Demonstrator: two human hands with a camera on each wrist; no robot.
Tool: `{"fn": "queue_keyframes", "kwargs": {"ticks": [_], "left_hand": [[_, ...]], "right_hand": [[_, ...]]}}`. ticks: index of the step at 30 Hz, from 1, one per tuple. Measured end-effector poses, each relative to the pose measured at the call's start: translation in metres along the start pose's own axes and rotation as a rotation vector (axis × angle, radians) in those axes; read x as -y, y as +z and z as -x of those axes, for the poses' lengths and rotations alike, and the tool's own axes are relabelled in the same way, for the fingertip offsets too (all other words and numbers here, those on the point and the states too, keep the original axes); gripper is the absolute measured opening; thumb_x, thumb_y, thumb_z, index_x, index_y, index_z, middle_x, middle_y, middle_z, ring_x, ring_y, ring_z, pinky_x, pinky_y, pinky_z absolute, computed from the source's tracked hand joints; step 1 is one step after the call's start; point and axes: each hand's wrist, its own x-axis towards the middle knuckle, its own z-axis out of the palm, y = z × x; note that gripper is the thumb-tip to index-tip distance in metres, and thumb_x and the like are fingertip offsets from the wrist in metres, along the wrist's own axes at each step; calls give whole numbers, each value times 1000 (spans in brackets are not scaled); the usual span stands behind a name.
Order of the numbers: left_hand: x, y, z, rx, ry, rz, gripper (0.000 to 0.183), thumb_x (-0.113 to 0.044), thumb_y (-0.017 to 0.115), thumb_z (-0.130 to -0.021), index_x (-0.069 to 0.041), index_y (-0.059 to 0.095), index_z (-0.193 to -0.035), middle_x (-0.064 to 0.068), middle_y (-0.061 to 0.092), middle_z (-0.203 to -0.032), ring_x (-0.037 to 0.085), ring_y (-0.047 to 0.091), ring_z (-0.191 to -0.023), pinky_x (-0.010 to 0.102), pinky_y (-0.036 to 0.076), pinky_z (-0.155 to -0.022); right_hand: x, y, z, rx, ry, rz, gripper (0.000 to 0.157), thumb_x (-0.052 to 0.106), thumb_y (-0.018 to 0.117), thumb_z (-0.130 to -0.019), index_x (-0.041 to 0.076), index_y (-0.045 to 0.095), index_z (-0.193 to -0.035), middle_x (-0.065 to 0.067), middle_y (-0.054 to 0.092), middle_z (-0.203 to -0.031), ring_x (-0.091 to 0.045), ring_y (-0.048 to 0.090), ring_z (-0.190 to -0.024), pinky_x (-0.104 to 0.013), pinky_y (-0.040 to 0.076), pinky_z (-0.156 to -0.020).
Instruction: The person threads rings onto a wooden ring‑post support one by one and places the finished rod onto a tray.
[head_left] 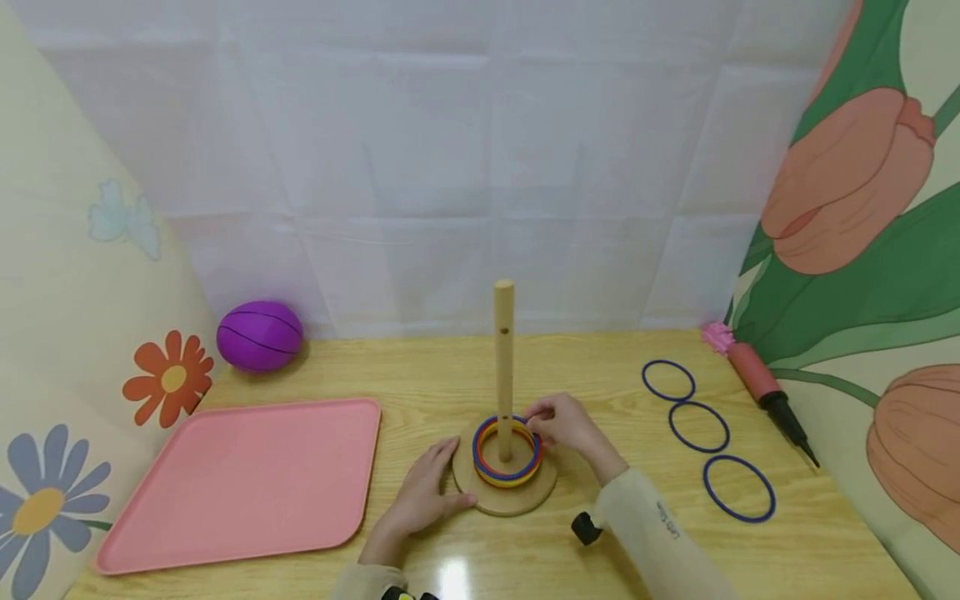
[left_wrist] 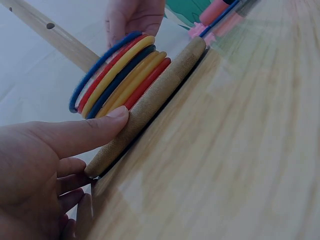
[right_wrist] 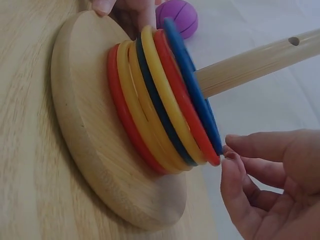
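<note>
A: Right hand [head_left: 564,423]?
B: At the stack's edge. Thumb and index close together, gap narrow, right beside the rim of the thin round blue top ring [right_wrist: 189,70]. Can't tell if they pinch it.
A: Ring's place?
B: Around the upright pale wooden peg [head_left: 504,358], on the stacked red, yellow and blue rings [right_wrist: 159,100], red directly under it.
A: Left hand [head_left: 427,493]?
B: Thumb and fingers spread wide, touching the edge of the round wooden base [head_left: 510,502]. Top ring's above them, apart from that thumb.
</note>
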Motion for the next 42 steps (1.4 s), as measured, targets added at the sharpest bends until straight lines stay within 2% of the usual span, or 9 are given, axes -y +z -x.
{"fn": "queue_keyframes", "kwargs": {"ticks": [12,16,20,26,32,37,42], "left_hand": [[1,1,-1,-6,3,-16,94,-33,84,-72,-1,37,-147,21,41,-148,47,37,-136,63,27,-114],[2,1,-1,-7,4,-19,93,-32,83,-72,-1,37,-147,21,41,-149,47,37,-136,63,26,-114],[2,1,-2,-8,2,-14,94,-33,84,-72,-1,37,-147,21,41,-149,47,36,-136,63,25,-114],[2,1,-1,-2,0,-10,94,-34,83,-73,-1,37,-147,21,40,-149,47,35,-137,63,25,-114],[2,1,-1,-7,-1,-4,94,-34,83,-72,-1,37,-147,21,40,-149,47,35,-137,63,25,-115],[2,1,-1,-5,1,-4,94,-34,83,-72,-1,37,-147,21,40,-149,47,35,-137,63,25,-115],[2,1,-1,-5,6,-2,94,-34,84,-72,0,37,-147,21,41,-149,47,35,-137,64,25,-114]], "right_hand": [[-3,2,-1,-48,37,20,6,1,68,-86,0,69,-92,-4,63,-77,-9,56,-60,-24,56,-54],[-3,1,0,-61,22,27,7,2,66,-86,1,70,-92,-6,65,-79,-10,57,-62,-23,55,-54],[-8,-7,2,-59,-16,-1,11,4,65,-89,-1,69,-98,-10,67,-87,-14,61,-71,-28,58,-59],[-23,-34,9,-21,-94,-64,25,7,62,-93,-9,62,-112,-19,67,-100,-31,65,-92,-35,62,-70],[-42,-73,21,34,-149,-72,32,9,60,-95,-12,58,-120,-25,63,-109,-17,62,-94,-33,61,-77],[-53,-105,35,24,-199,68,33,14,62,-95,-8,60,-119,-22,66,-110,-15,62,-97,-26,57,-80],[-67,-133,49,-26,-190,200,32,17,63,-94,-5,63,-117,-16,70,-106,-16,64,-95,-22,54,-80]]}}
